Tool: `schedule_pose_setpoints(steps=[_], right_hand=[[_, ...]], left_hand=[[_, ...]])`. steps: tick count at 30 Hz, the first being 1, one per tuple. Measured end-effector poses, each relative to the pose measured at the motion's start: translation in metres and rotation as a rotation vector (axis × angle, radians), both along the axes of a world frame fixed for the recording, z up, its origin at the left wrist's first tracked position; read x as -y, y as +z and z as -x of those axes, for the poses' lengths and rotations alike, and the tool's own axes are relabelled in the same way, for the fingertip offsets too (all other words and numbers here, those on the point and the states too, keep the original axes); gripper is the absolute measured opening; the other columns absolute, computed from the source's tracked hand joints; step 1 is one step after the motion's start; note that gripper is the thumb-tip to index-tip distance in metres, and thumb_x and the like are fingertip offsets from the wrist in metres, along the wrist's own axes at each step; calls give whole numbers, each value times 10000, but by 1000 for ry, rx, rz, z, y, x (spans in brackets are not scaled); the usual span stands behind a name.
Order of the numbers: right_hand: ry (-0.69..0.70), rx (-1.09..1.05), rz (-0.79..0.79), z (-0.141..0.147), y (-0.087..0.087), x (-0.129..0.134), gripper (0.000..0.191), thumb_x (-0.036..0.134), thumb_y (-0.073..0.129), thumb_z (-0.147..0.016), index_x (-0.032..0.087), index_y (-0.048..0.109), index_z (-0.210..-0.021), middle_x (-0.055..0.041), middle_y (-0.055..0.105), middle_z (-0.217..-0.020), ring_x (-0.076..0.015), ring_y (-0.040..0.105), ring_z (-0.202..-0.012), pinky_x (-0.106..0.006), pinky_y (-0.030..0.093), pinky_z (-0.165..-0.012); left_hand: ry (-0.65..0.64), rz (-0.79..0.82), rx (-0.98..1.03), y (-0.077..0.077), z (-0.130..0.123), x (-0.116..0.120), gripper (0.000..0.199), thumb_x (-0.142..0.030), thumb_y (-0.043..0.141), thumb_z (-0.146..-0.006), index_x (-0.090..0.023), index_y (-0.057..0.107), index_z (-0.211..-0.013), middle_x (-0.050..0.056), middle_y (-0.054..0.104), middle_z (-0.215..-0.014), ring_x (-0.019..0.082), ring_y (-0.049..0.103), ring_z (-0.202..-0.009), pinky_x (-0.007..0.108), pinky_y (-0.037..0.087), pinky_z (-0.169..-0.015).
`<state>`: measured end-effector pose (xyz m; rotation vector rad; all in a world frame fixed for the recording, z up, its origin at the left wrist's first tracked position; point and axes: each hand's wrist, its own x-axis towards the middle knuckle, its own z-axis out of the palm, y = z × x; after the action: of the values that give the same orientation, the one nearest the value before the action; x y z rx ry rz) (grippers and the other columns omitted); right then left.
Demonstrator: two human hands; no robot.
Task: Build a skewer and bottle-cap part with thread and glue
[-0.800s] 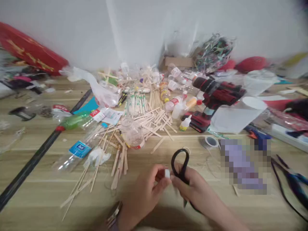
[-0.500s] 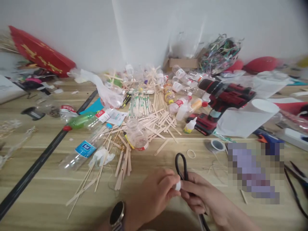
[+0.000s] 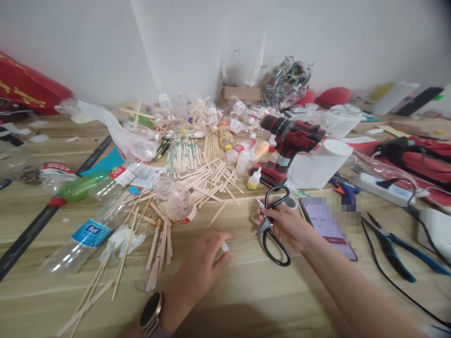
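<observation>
My left hand [image 3: 200, 263], with a watch [image 3: 151, 310] on its wrist, is low in the middle of the view and pinches a small white piece [image 3: 224, 246] between thumb and fingers. To the right, my right hand [image 3: 282, 223] is closed on black-handled scissors [image 3: 276, 249], gripped around the pivot with the handle loops spread apart. The scissors are over the table beside a roll of tape [image 3: 290, 203] and a phone [image 3: 326, 225]. A clear open bottle [image 3: 176, 202] lies beyond my left hand, near scattered wooden sticks [image 3: 211, 185].
A red and black drill [image 3: 294, 136] stands behind a small glue bottle [image 3: 254, 180]. Blue-handled pliers [image 3: 394, 253] and a cable lie at the right. A long black bar [image 3: 31, 230] crosses the left side, near plastic bottles [image 3: 92, 232].
My hands have moved apart. My right hand has gone forward with the scissors, whose handles are now spread; my left hand keeps the white piece. The view has turned to the right.
</observation>
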<state>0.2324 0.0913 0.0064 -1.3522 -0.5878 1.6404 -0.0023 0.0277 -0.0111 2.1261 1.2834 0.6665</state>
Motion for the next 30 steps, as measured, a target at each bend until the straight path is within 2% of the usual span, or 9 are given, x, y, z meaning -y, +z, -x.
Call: schedule_pose_setpoints(steps=[4, 8, 12, 16, 19, 21, 24, 27, 30], right_hand=[[-7, 5, 8, -3, 1, -14, 235, -24, 704, -694, 167, 574, -736, 8, 629, -654, -103, 609, -541, -255, 604, -613], [-10, -2, 34, 12, -7, 1, 220, -27, 680, -699, 166, 590, -756, -19, 676, -729, -117, 665, -612, -280, 627, -678], [-50, 34, 25, 19, -22, 13, 252, 17, 741, -653, 182, 600, -782, -45, 701, -829, -181, 712, -782, -278, 627, -632], [-153, 106, -78, 10, -30, 7, 253, 69, 770, -649, 211, 608, -782, 29, 651, -816, -101, 644, -726, -196, 602, -632], [-154, 122, -94, 5, -26, 6, 230, 91, 777, -643, 203, 617, -764, 29, 642, -793, -110, 641, -740, -194, 595, -627], [-122, 116, -72, 6, -21, 11, 227, 87, 782, -631, 193, 634, -765, 19, 639, -751, -126, 647, -715, -213, 595, -602], [-86, 100, -38, 6, -13, 22, 243, 78, 794, -623, 192, 657, -789, 18, 626, -707, -127, 639, -662, -232, 597, -597], [-86, 87, -23, 2, -3, 31, 262, 95, 815, -624, 196, 656, -806, 25, 619, -708, -112, 629, -647, -225, 596, -618], [-100, 76, -23, -4, 7, 37, 302, 137, 842, -614, 199, 653, -842, 30, 618, -705, -106, 623, -644, -212, 589, -621]], left_hand=[[-30, 53, -176, 2, -2, -13, 57, -147, 605, -893, -182, 624, -933, 53, 677, -975, 224, 631, -965, 375, 515, -861], [-63, 9, -386, 3, -10, -23, 43, -132, 646, -861, -162, 623, -881, 54, 684, -929, 239, 626, -949, 380, 524, -830], [-138, -70, -512, -3, -22, -35, 46, -153, 657, -862, -158, 627, -897, 67, 693, -925, 247, 632, -937, 376, 542, -795], [-138, -111, -534, -10, -27, -46, 104, -99, 579, -899, -135, 625, -986, 110, 678, -1060, 257, 611, -1018, 403, 529, -855], [-108, -149, -537, -10, -18, -34, 177, -133, 539, -932, -125, 610, -1094, 147, 612, -1244, 274, 571, -1127, 437, 495, -941], [-99, -188, -517, -9, -5, -15, 183, -174, 505, -957, -169, 614, -1104, 99, 643, -1155, 249, 610, -1044, 416, 516, -895], [-211, -213, -451, -12, 19, 15, 208, -299, 503, -970, -211, 624, -1114, 59, 680, -1049, 204, 649, -942, 340, 530, -847], [-541, -441, -369, -22, 34, 30, 628, -583, 450, -929, -129, 496, -1360, 150, 595, -1352, 287, 494, -1293, 420, 418, -1057], [-632, -450, -406, -34, 25, 25, 803, -687, 357, -903, -104, 388, -1454, 171, 451, -1497, 299, 330, -1430, 445, 298, -1146]])
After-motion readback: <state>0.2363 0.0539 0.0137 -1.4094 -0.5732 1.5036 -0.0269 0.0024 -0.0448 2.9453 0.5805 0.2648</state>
